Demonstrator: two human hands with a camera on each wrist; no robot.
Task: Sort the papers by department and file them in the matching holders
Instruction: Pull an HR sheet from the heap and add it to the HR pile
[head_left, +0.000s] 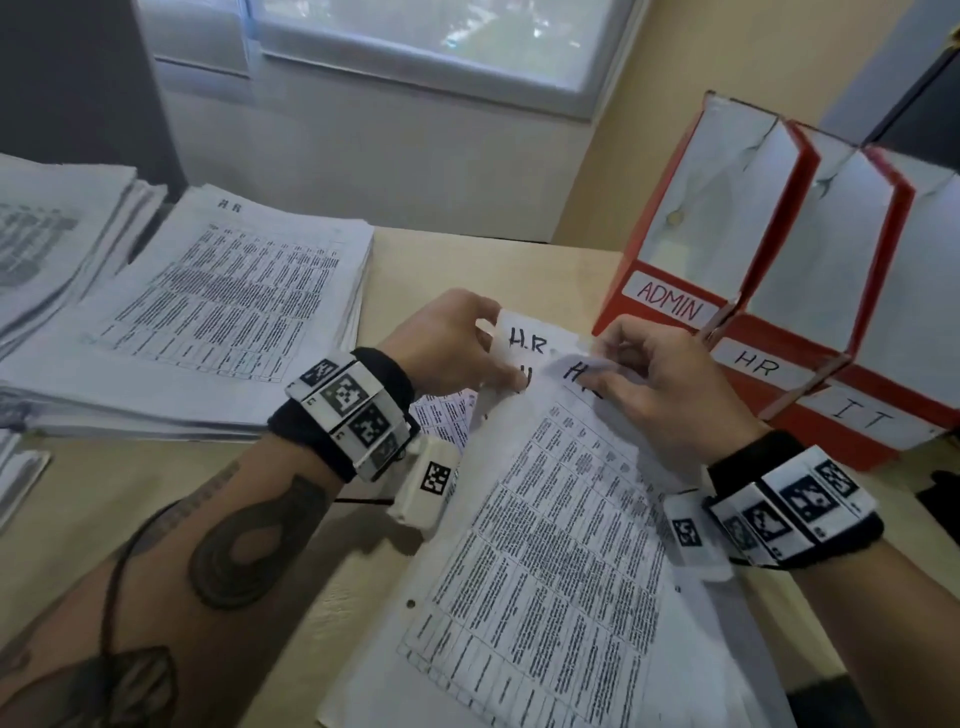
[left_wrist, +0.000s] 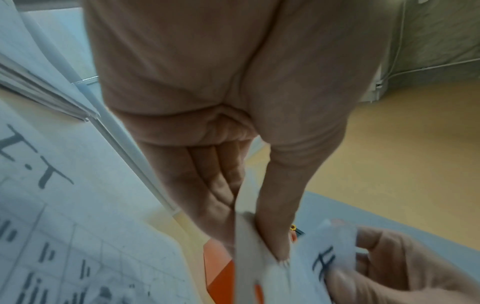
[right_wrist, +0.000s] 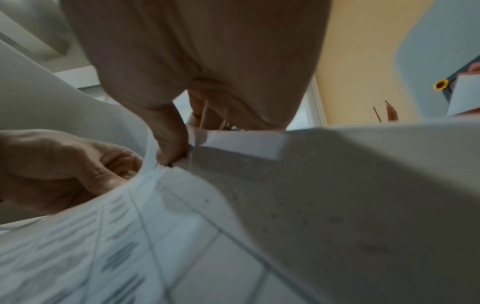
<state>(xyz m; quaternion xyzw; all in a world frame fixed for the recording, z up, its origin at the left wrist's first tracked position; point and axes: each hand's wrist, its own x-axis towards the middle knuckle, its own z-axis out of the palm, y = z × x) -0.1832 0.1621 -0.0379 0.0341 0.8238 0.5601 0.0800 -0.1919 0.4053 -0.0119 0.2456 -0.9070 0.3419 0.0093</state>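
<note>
Each forearm is bare and wears a black wristband (head_left: 382, 410) ringed with white blocks bearing black square-code markers, a white camera box (head_left: 423, 486) hangs at the left band's 5 o'clock, and dark tattoos (head_left: 249, 545) mark the left forearm.

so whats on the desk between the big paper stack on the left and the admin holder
In the head view, bare desk at the back; nearer, both hands, left and right, pinching HR sheets.

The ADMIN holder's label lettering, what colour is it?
Red, on a white label; the HR and IT labels are black. Clearest in the head view.
</note>
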